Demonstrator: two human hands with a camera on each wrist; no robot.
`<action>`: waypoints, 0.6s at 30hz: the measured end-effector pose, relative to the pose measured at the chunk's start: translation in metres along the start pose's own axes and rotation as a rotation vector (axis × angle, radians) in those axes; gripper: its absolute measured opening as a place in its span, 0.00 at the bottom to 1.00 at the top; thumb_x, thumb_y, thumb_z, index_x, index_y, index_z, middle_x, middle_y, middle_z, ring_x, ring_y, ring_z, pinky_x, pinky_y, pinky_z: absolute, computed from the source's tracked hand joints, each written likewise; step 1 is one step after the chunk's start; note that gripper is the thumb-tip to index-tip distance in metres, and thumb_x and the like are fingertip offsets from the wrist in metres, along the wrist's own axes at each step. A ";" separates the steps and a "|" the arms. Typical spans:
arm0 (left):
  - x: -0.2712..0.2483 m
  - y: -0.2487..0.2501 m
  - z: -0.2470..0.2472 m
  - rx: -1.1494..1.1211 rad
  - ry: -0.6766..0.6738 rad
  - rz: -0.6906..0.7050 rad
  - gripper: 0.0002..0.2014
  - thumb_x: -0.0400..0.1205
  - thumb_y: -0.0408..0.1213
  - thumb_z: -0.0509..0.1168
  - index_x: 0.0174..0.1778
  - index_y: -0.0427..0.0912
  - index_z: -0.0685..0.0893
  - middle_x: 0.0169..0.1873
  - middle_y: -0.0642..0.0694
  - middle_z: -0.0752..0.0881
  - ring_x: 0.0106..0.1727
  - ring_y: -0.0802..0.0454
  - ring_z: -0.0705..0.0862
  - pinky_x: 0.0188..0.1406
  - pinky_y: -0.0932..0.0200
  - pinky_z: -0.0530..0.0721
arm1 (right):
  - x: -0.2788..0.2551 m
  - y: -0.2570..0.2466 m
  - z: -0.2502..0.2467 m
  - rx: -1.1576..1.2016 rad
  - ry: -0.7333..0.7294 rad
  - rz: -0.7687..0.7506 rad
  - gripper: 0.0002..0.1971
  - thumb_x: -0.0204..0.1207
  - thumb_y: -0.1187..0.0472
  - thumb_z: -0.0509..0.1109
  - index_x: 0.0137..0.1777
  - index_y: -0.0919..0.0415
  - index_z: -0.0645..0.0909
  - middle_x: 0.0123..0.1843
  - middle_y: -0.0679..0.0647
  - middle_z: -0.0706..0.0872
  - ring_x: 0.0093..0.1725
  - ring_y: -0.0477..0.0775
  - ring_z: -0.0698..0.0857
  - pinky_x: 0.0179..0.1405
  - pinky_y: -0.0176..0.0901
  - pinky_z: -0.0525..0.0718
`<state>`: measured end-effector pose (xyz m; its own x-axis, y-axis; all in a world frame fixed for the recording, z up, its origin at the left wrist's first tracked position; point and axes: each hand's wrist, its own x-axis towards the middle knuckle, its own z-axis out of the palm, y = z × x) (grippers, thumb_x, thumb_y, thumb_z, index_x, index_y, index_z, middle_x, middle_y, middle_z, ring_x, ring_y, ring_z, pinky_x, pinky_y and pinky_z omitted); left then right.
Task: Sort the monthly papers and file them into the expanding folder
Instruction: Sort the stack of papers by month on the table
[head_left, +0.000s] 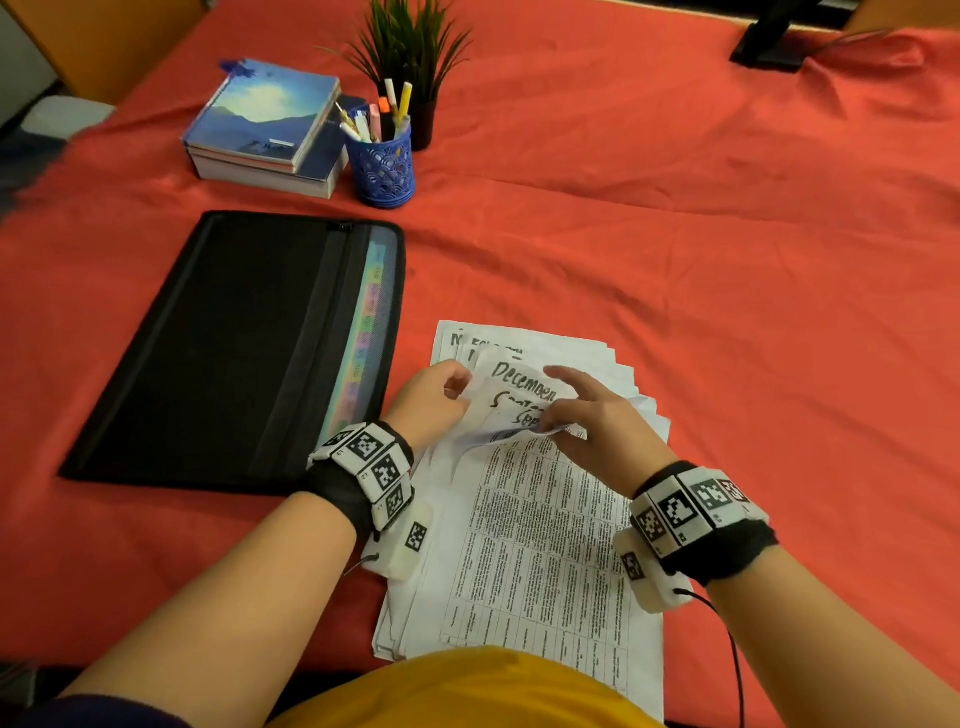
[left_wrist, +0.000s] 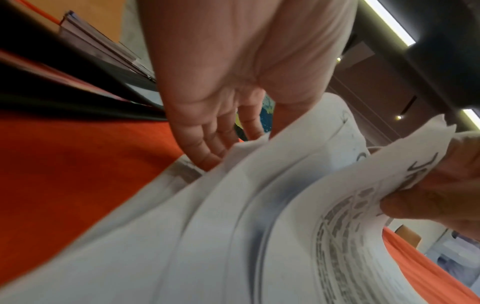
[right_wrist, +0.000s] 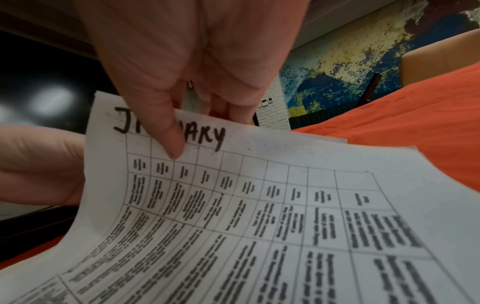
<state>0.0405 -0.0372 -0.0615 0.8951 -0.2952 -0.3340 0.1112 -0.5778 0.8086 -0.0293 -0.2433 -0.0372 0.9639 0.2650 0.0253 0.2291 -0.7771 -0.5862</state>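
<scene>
Head view: stack of papers (head_left: 540, 545) fanned on the red-covered bench (head_left: 675, 234), at 6 o'clock, close to the body. Left hand (head_left: 434, 397) at the stack's 10 o'clock corner, fingers curled under lifted sheets, "December" sheet (head_left: 519, 387) showing on top there. Right hand (head_left: 597, 415) at the stack's 1 o'clock, thumb and fingers pinching the bent-up top edge of a printed sheet. Black expanding folder (head_left: 234, 343) lying flat at 9 o'clock of the papers, just beside them, coloured tabs (head_left: 371, 332) along its right edge. Books (head_left: 265, 124), blue pen cup (head_left: 382, 166) and potted plant (head_left: 410, 57) at 11 to 12 o'clock, well apart.

Left wrist view: left hand (left_wrist: 233, 82) with grip clamped on lifted sheet edges, fingers (left_wrist: 207, 148) tucked behind the blurred paper; folder (left_wrist: 78, 86) at 9 o'clock.

Right wrist view: right hand (right_wrist: 187, 61) pinching the sheet headed "January" (right_wrist: 233, 205), thumb across the heading, fingers behind the top edge
</scene>
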 end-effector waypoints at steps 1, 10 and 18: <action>-0.001 0.000 -0.001 -0.051 -0.014 0.018 0.09 0.77 0.24 0.66 0.48 0.41 0.82 0.48 0.45 0.84 0.50 0.51 0.82 0.53 0.61 0.78 | 0.000 0.000 0.000 0.002 0.004 0.004 0.09 0.67 0.74 0.72 0.41 0.61 0.87 0.72 0.59 0.74 0.55 0.52 0.84 0.56 0.43 0.79; -0.017 0.006 -0.016 -0.257 -0.204 -0.040 0.17 0.65 0.36 0.64 0.49 0.48 0.87 0.57 0.44 0.86 0.62 0.46 0.82 0.67 0.47 0.78 | -0.001 -0.003 0.000 -0.064 -0.023 -0.122 0.11 0.64 0.77 0.71 0.39 0.62 0.86 0.43 0.55 0.88 0.43 0.59 0.86 0.42 0.50 0.86; -0.013 0.002 -0.013 -0.447 -0.045 -0.055 0.15 0.80 0.28 0.63 0.58 0.52 0.80 0.55 0.42 0.85 0.53 0.48 0.85 0.51 0.53 0.83 | -0.001 -0.003 -0.001 -0.068 -0.023 -0.126 0.10 0.61 0.73 0.69 0.38 0.60 0.86 0.42 0.53 0.87 0.50 0.60 0.84 0.49 0.45 0.82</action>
<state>0.0342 -0.0245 -0.0494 0.8639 -0.3120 -0.3954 0.3425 -0.2116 0.9154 -0.0312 -0.2420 -0.0341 0.9239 0.3750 0.0763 0.3573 -0.7737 -0.5232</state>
